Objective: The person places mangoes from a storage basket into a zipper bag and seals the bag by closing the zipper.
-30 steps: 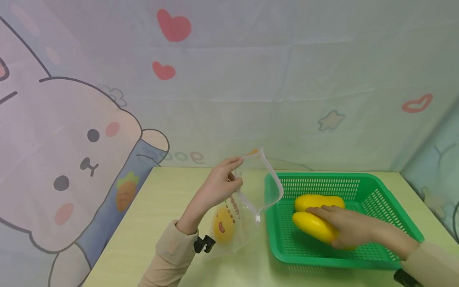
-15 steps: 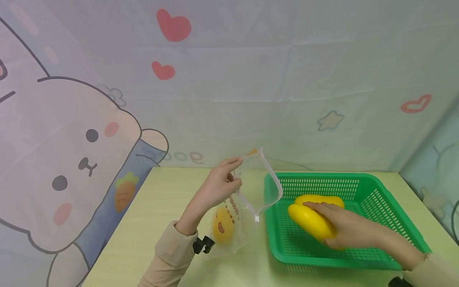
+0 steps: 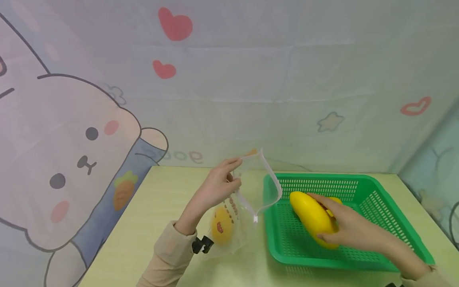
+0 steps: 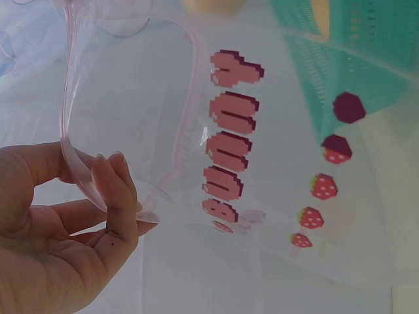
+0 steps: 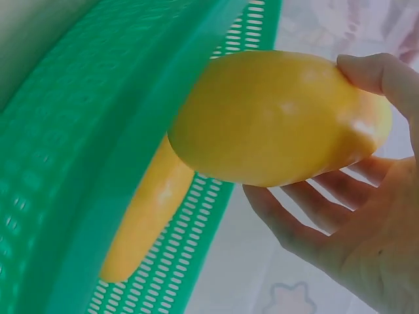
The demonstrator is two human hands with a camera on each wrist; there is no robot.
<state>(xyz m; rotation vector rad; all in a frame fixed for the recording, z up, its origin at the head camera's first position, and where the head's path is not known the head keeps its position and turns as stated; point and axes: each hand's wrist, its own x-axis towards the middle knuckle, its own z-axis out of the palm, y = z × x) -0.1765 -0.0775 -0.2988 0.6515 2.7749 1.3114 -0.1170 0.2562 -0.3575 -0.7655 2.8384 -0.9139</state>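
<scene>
My left hand (image 3: 223, 181) pinches the rim of a clear zip bag (image 3: 255, 195) whose mouth gapes toward the right. In the left wrist view, thumb and fingers close on the pinkish edge of the bag (image 4: 186, 131), printed with "BUNNY" lettering and strawberries. A yellow rounded thing (image 3: 222, 227) shows through the lower plastic. Over the green basket (image 3: 287, 261), my right hand (image 3: 344, 223) grips a big smooth yellow mango (image 3: 310, 217), thumb on one side and fingers on the other. Behind it lies a second yellow fruit (image 5: 147, 216), mostly covered in the head view.
The basket stands on the right of a pale wood-look table (image 3: 150, 207), its near-left rim close beside the bag. A printed cloth backdrop (image 3: 244, 79) with hearts and a bunny hangs behind the table. At the far right edge is a dark cable (image 3: 453, 223).
My right hand has turned the mango more upright, its far end swinging up and away over the other fruit. The left hand and bag have hardly moved.
</scene>
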